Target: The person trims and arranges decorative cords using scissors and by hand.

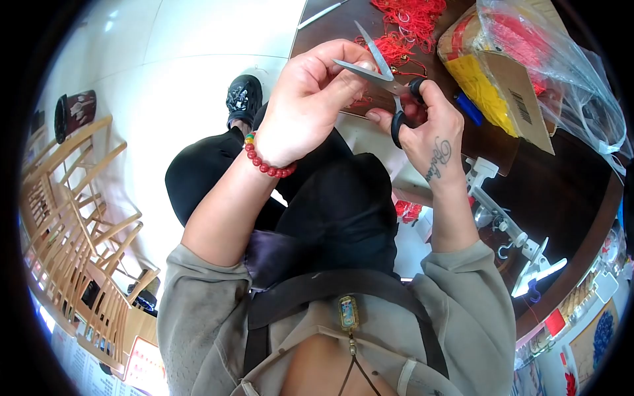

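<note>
My right hand (432, 125) grips a pair of scissors (381, 78) by its black handles, with the blades spread apart. Right behind the blades, my left hand (310, 99) is closed, thumb against fingers; whatever sits in that pinch is too small or hidden to make out. One blade crosses in front of the left fingertips. Just past both hands, red cords (396, 49) lie in tangled heaps on the dark table (323, 36).
A cardboard box (522, 99) with red and yellow packets and a clear plastic bag (581, 86) stands at the right. A blue object (469, 109) lies beside it. A white clamp-like stand (508, 224) is on the table's right. Wooden chairs (79, 198) line the left.
</note>
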`<state>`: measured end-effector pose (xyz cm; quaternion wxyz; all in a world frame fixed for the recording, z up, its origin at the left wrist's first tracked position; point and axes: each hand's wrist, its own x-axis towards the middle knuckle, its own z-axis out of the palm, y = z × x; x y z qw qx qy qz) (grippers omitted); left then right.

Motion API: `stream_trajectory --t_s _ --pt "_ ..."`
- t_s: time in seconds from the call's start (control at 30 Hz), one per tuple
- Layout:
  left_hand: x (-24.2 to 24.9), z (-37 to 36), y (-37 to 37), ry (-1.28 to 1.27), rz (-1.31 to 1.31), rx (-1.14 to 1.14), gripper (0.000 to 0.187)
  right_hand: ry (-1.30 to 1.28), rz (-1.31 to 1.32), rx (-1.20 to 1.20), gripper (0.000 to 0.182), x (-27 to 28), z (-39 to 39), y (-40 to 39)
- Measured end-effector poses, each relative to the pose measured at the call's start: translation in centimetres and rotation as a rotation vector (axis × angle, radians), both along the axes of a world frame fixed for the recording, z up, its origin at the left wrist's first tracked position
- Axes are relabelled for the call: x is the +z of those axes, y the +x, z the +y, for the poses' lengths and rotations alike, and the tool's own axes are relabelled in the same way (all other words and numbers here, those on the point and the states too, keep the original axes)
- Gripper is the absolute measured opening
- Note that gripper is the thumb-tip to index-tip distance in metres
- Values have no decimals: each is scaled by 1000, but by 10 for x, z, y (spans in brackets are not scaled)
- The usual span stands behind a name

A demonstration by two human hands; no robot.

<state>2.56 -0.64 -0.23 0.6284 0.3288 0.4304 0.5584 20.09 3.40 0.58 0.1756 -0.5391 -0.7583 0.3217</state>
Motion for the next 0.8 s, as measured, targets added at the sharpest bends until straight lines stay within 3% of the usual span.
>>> stream_trajectory --t_s 0.8 --pt "-8 -2 2 36 9 79 13 73 9 13 43 -10 -1 -1"
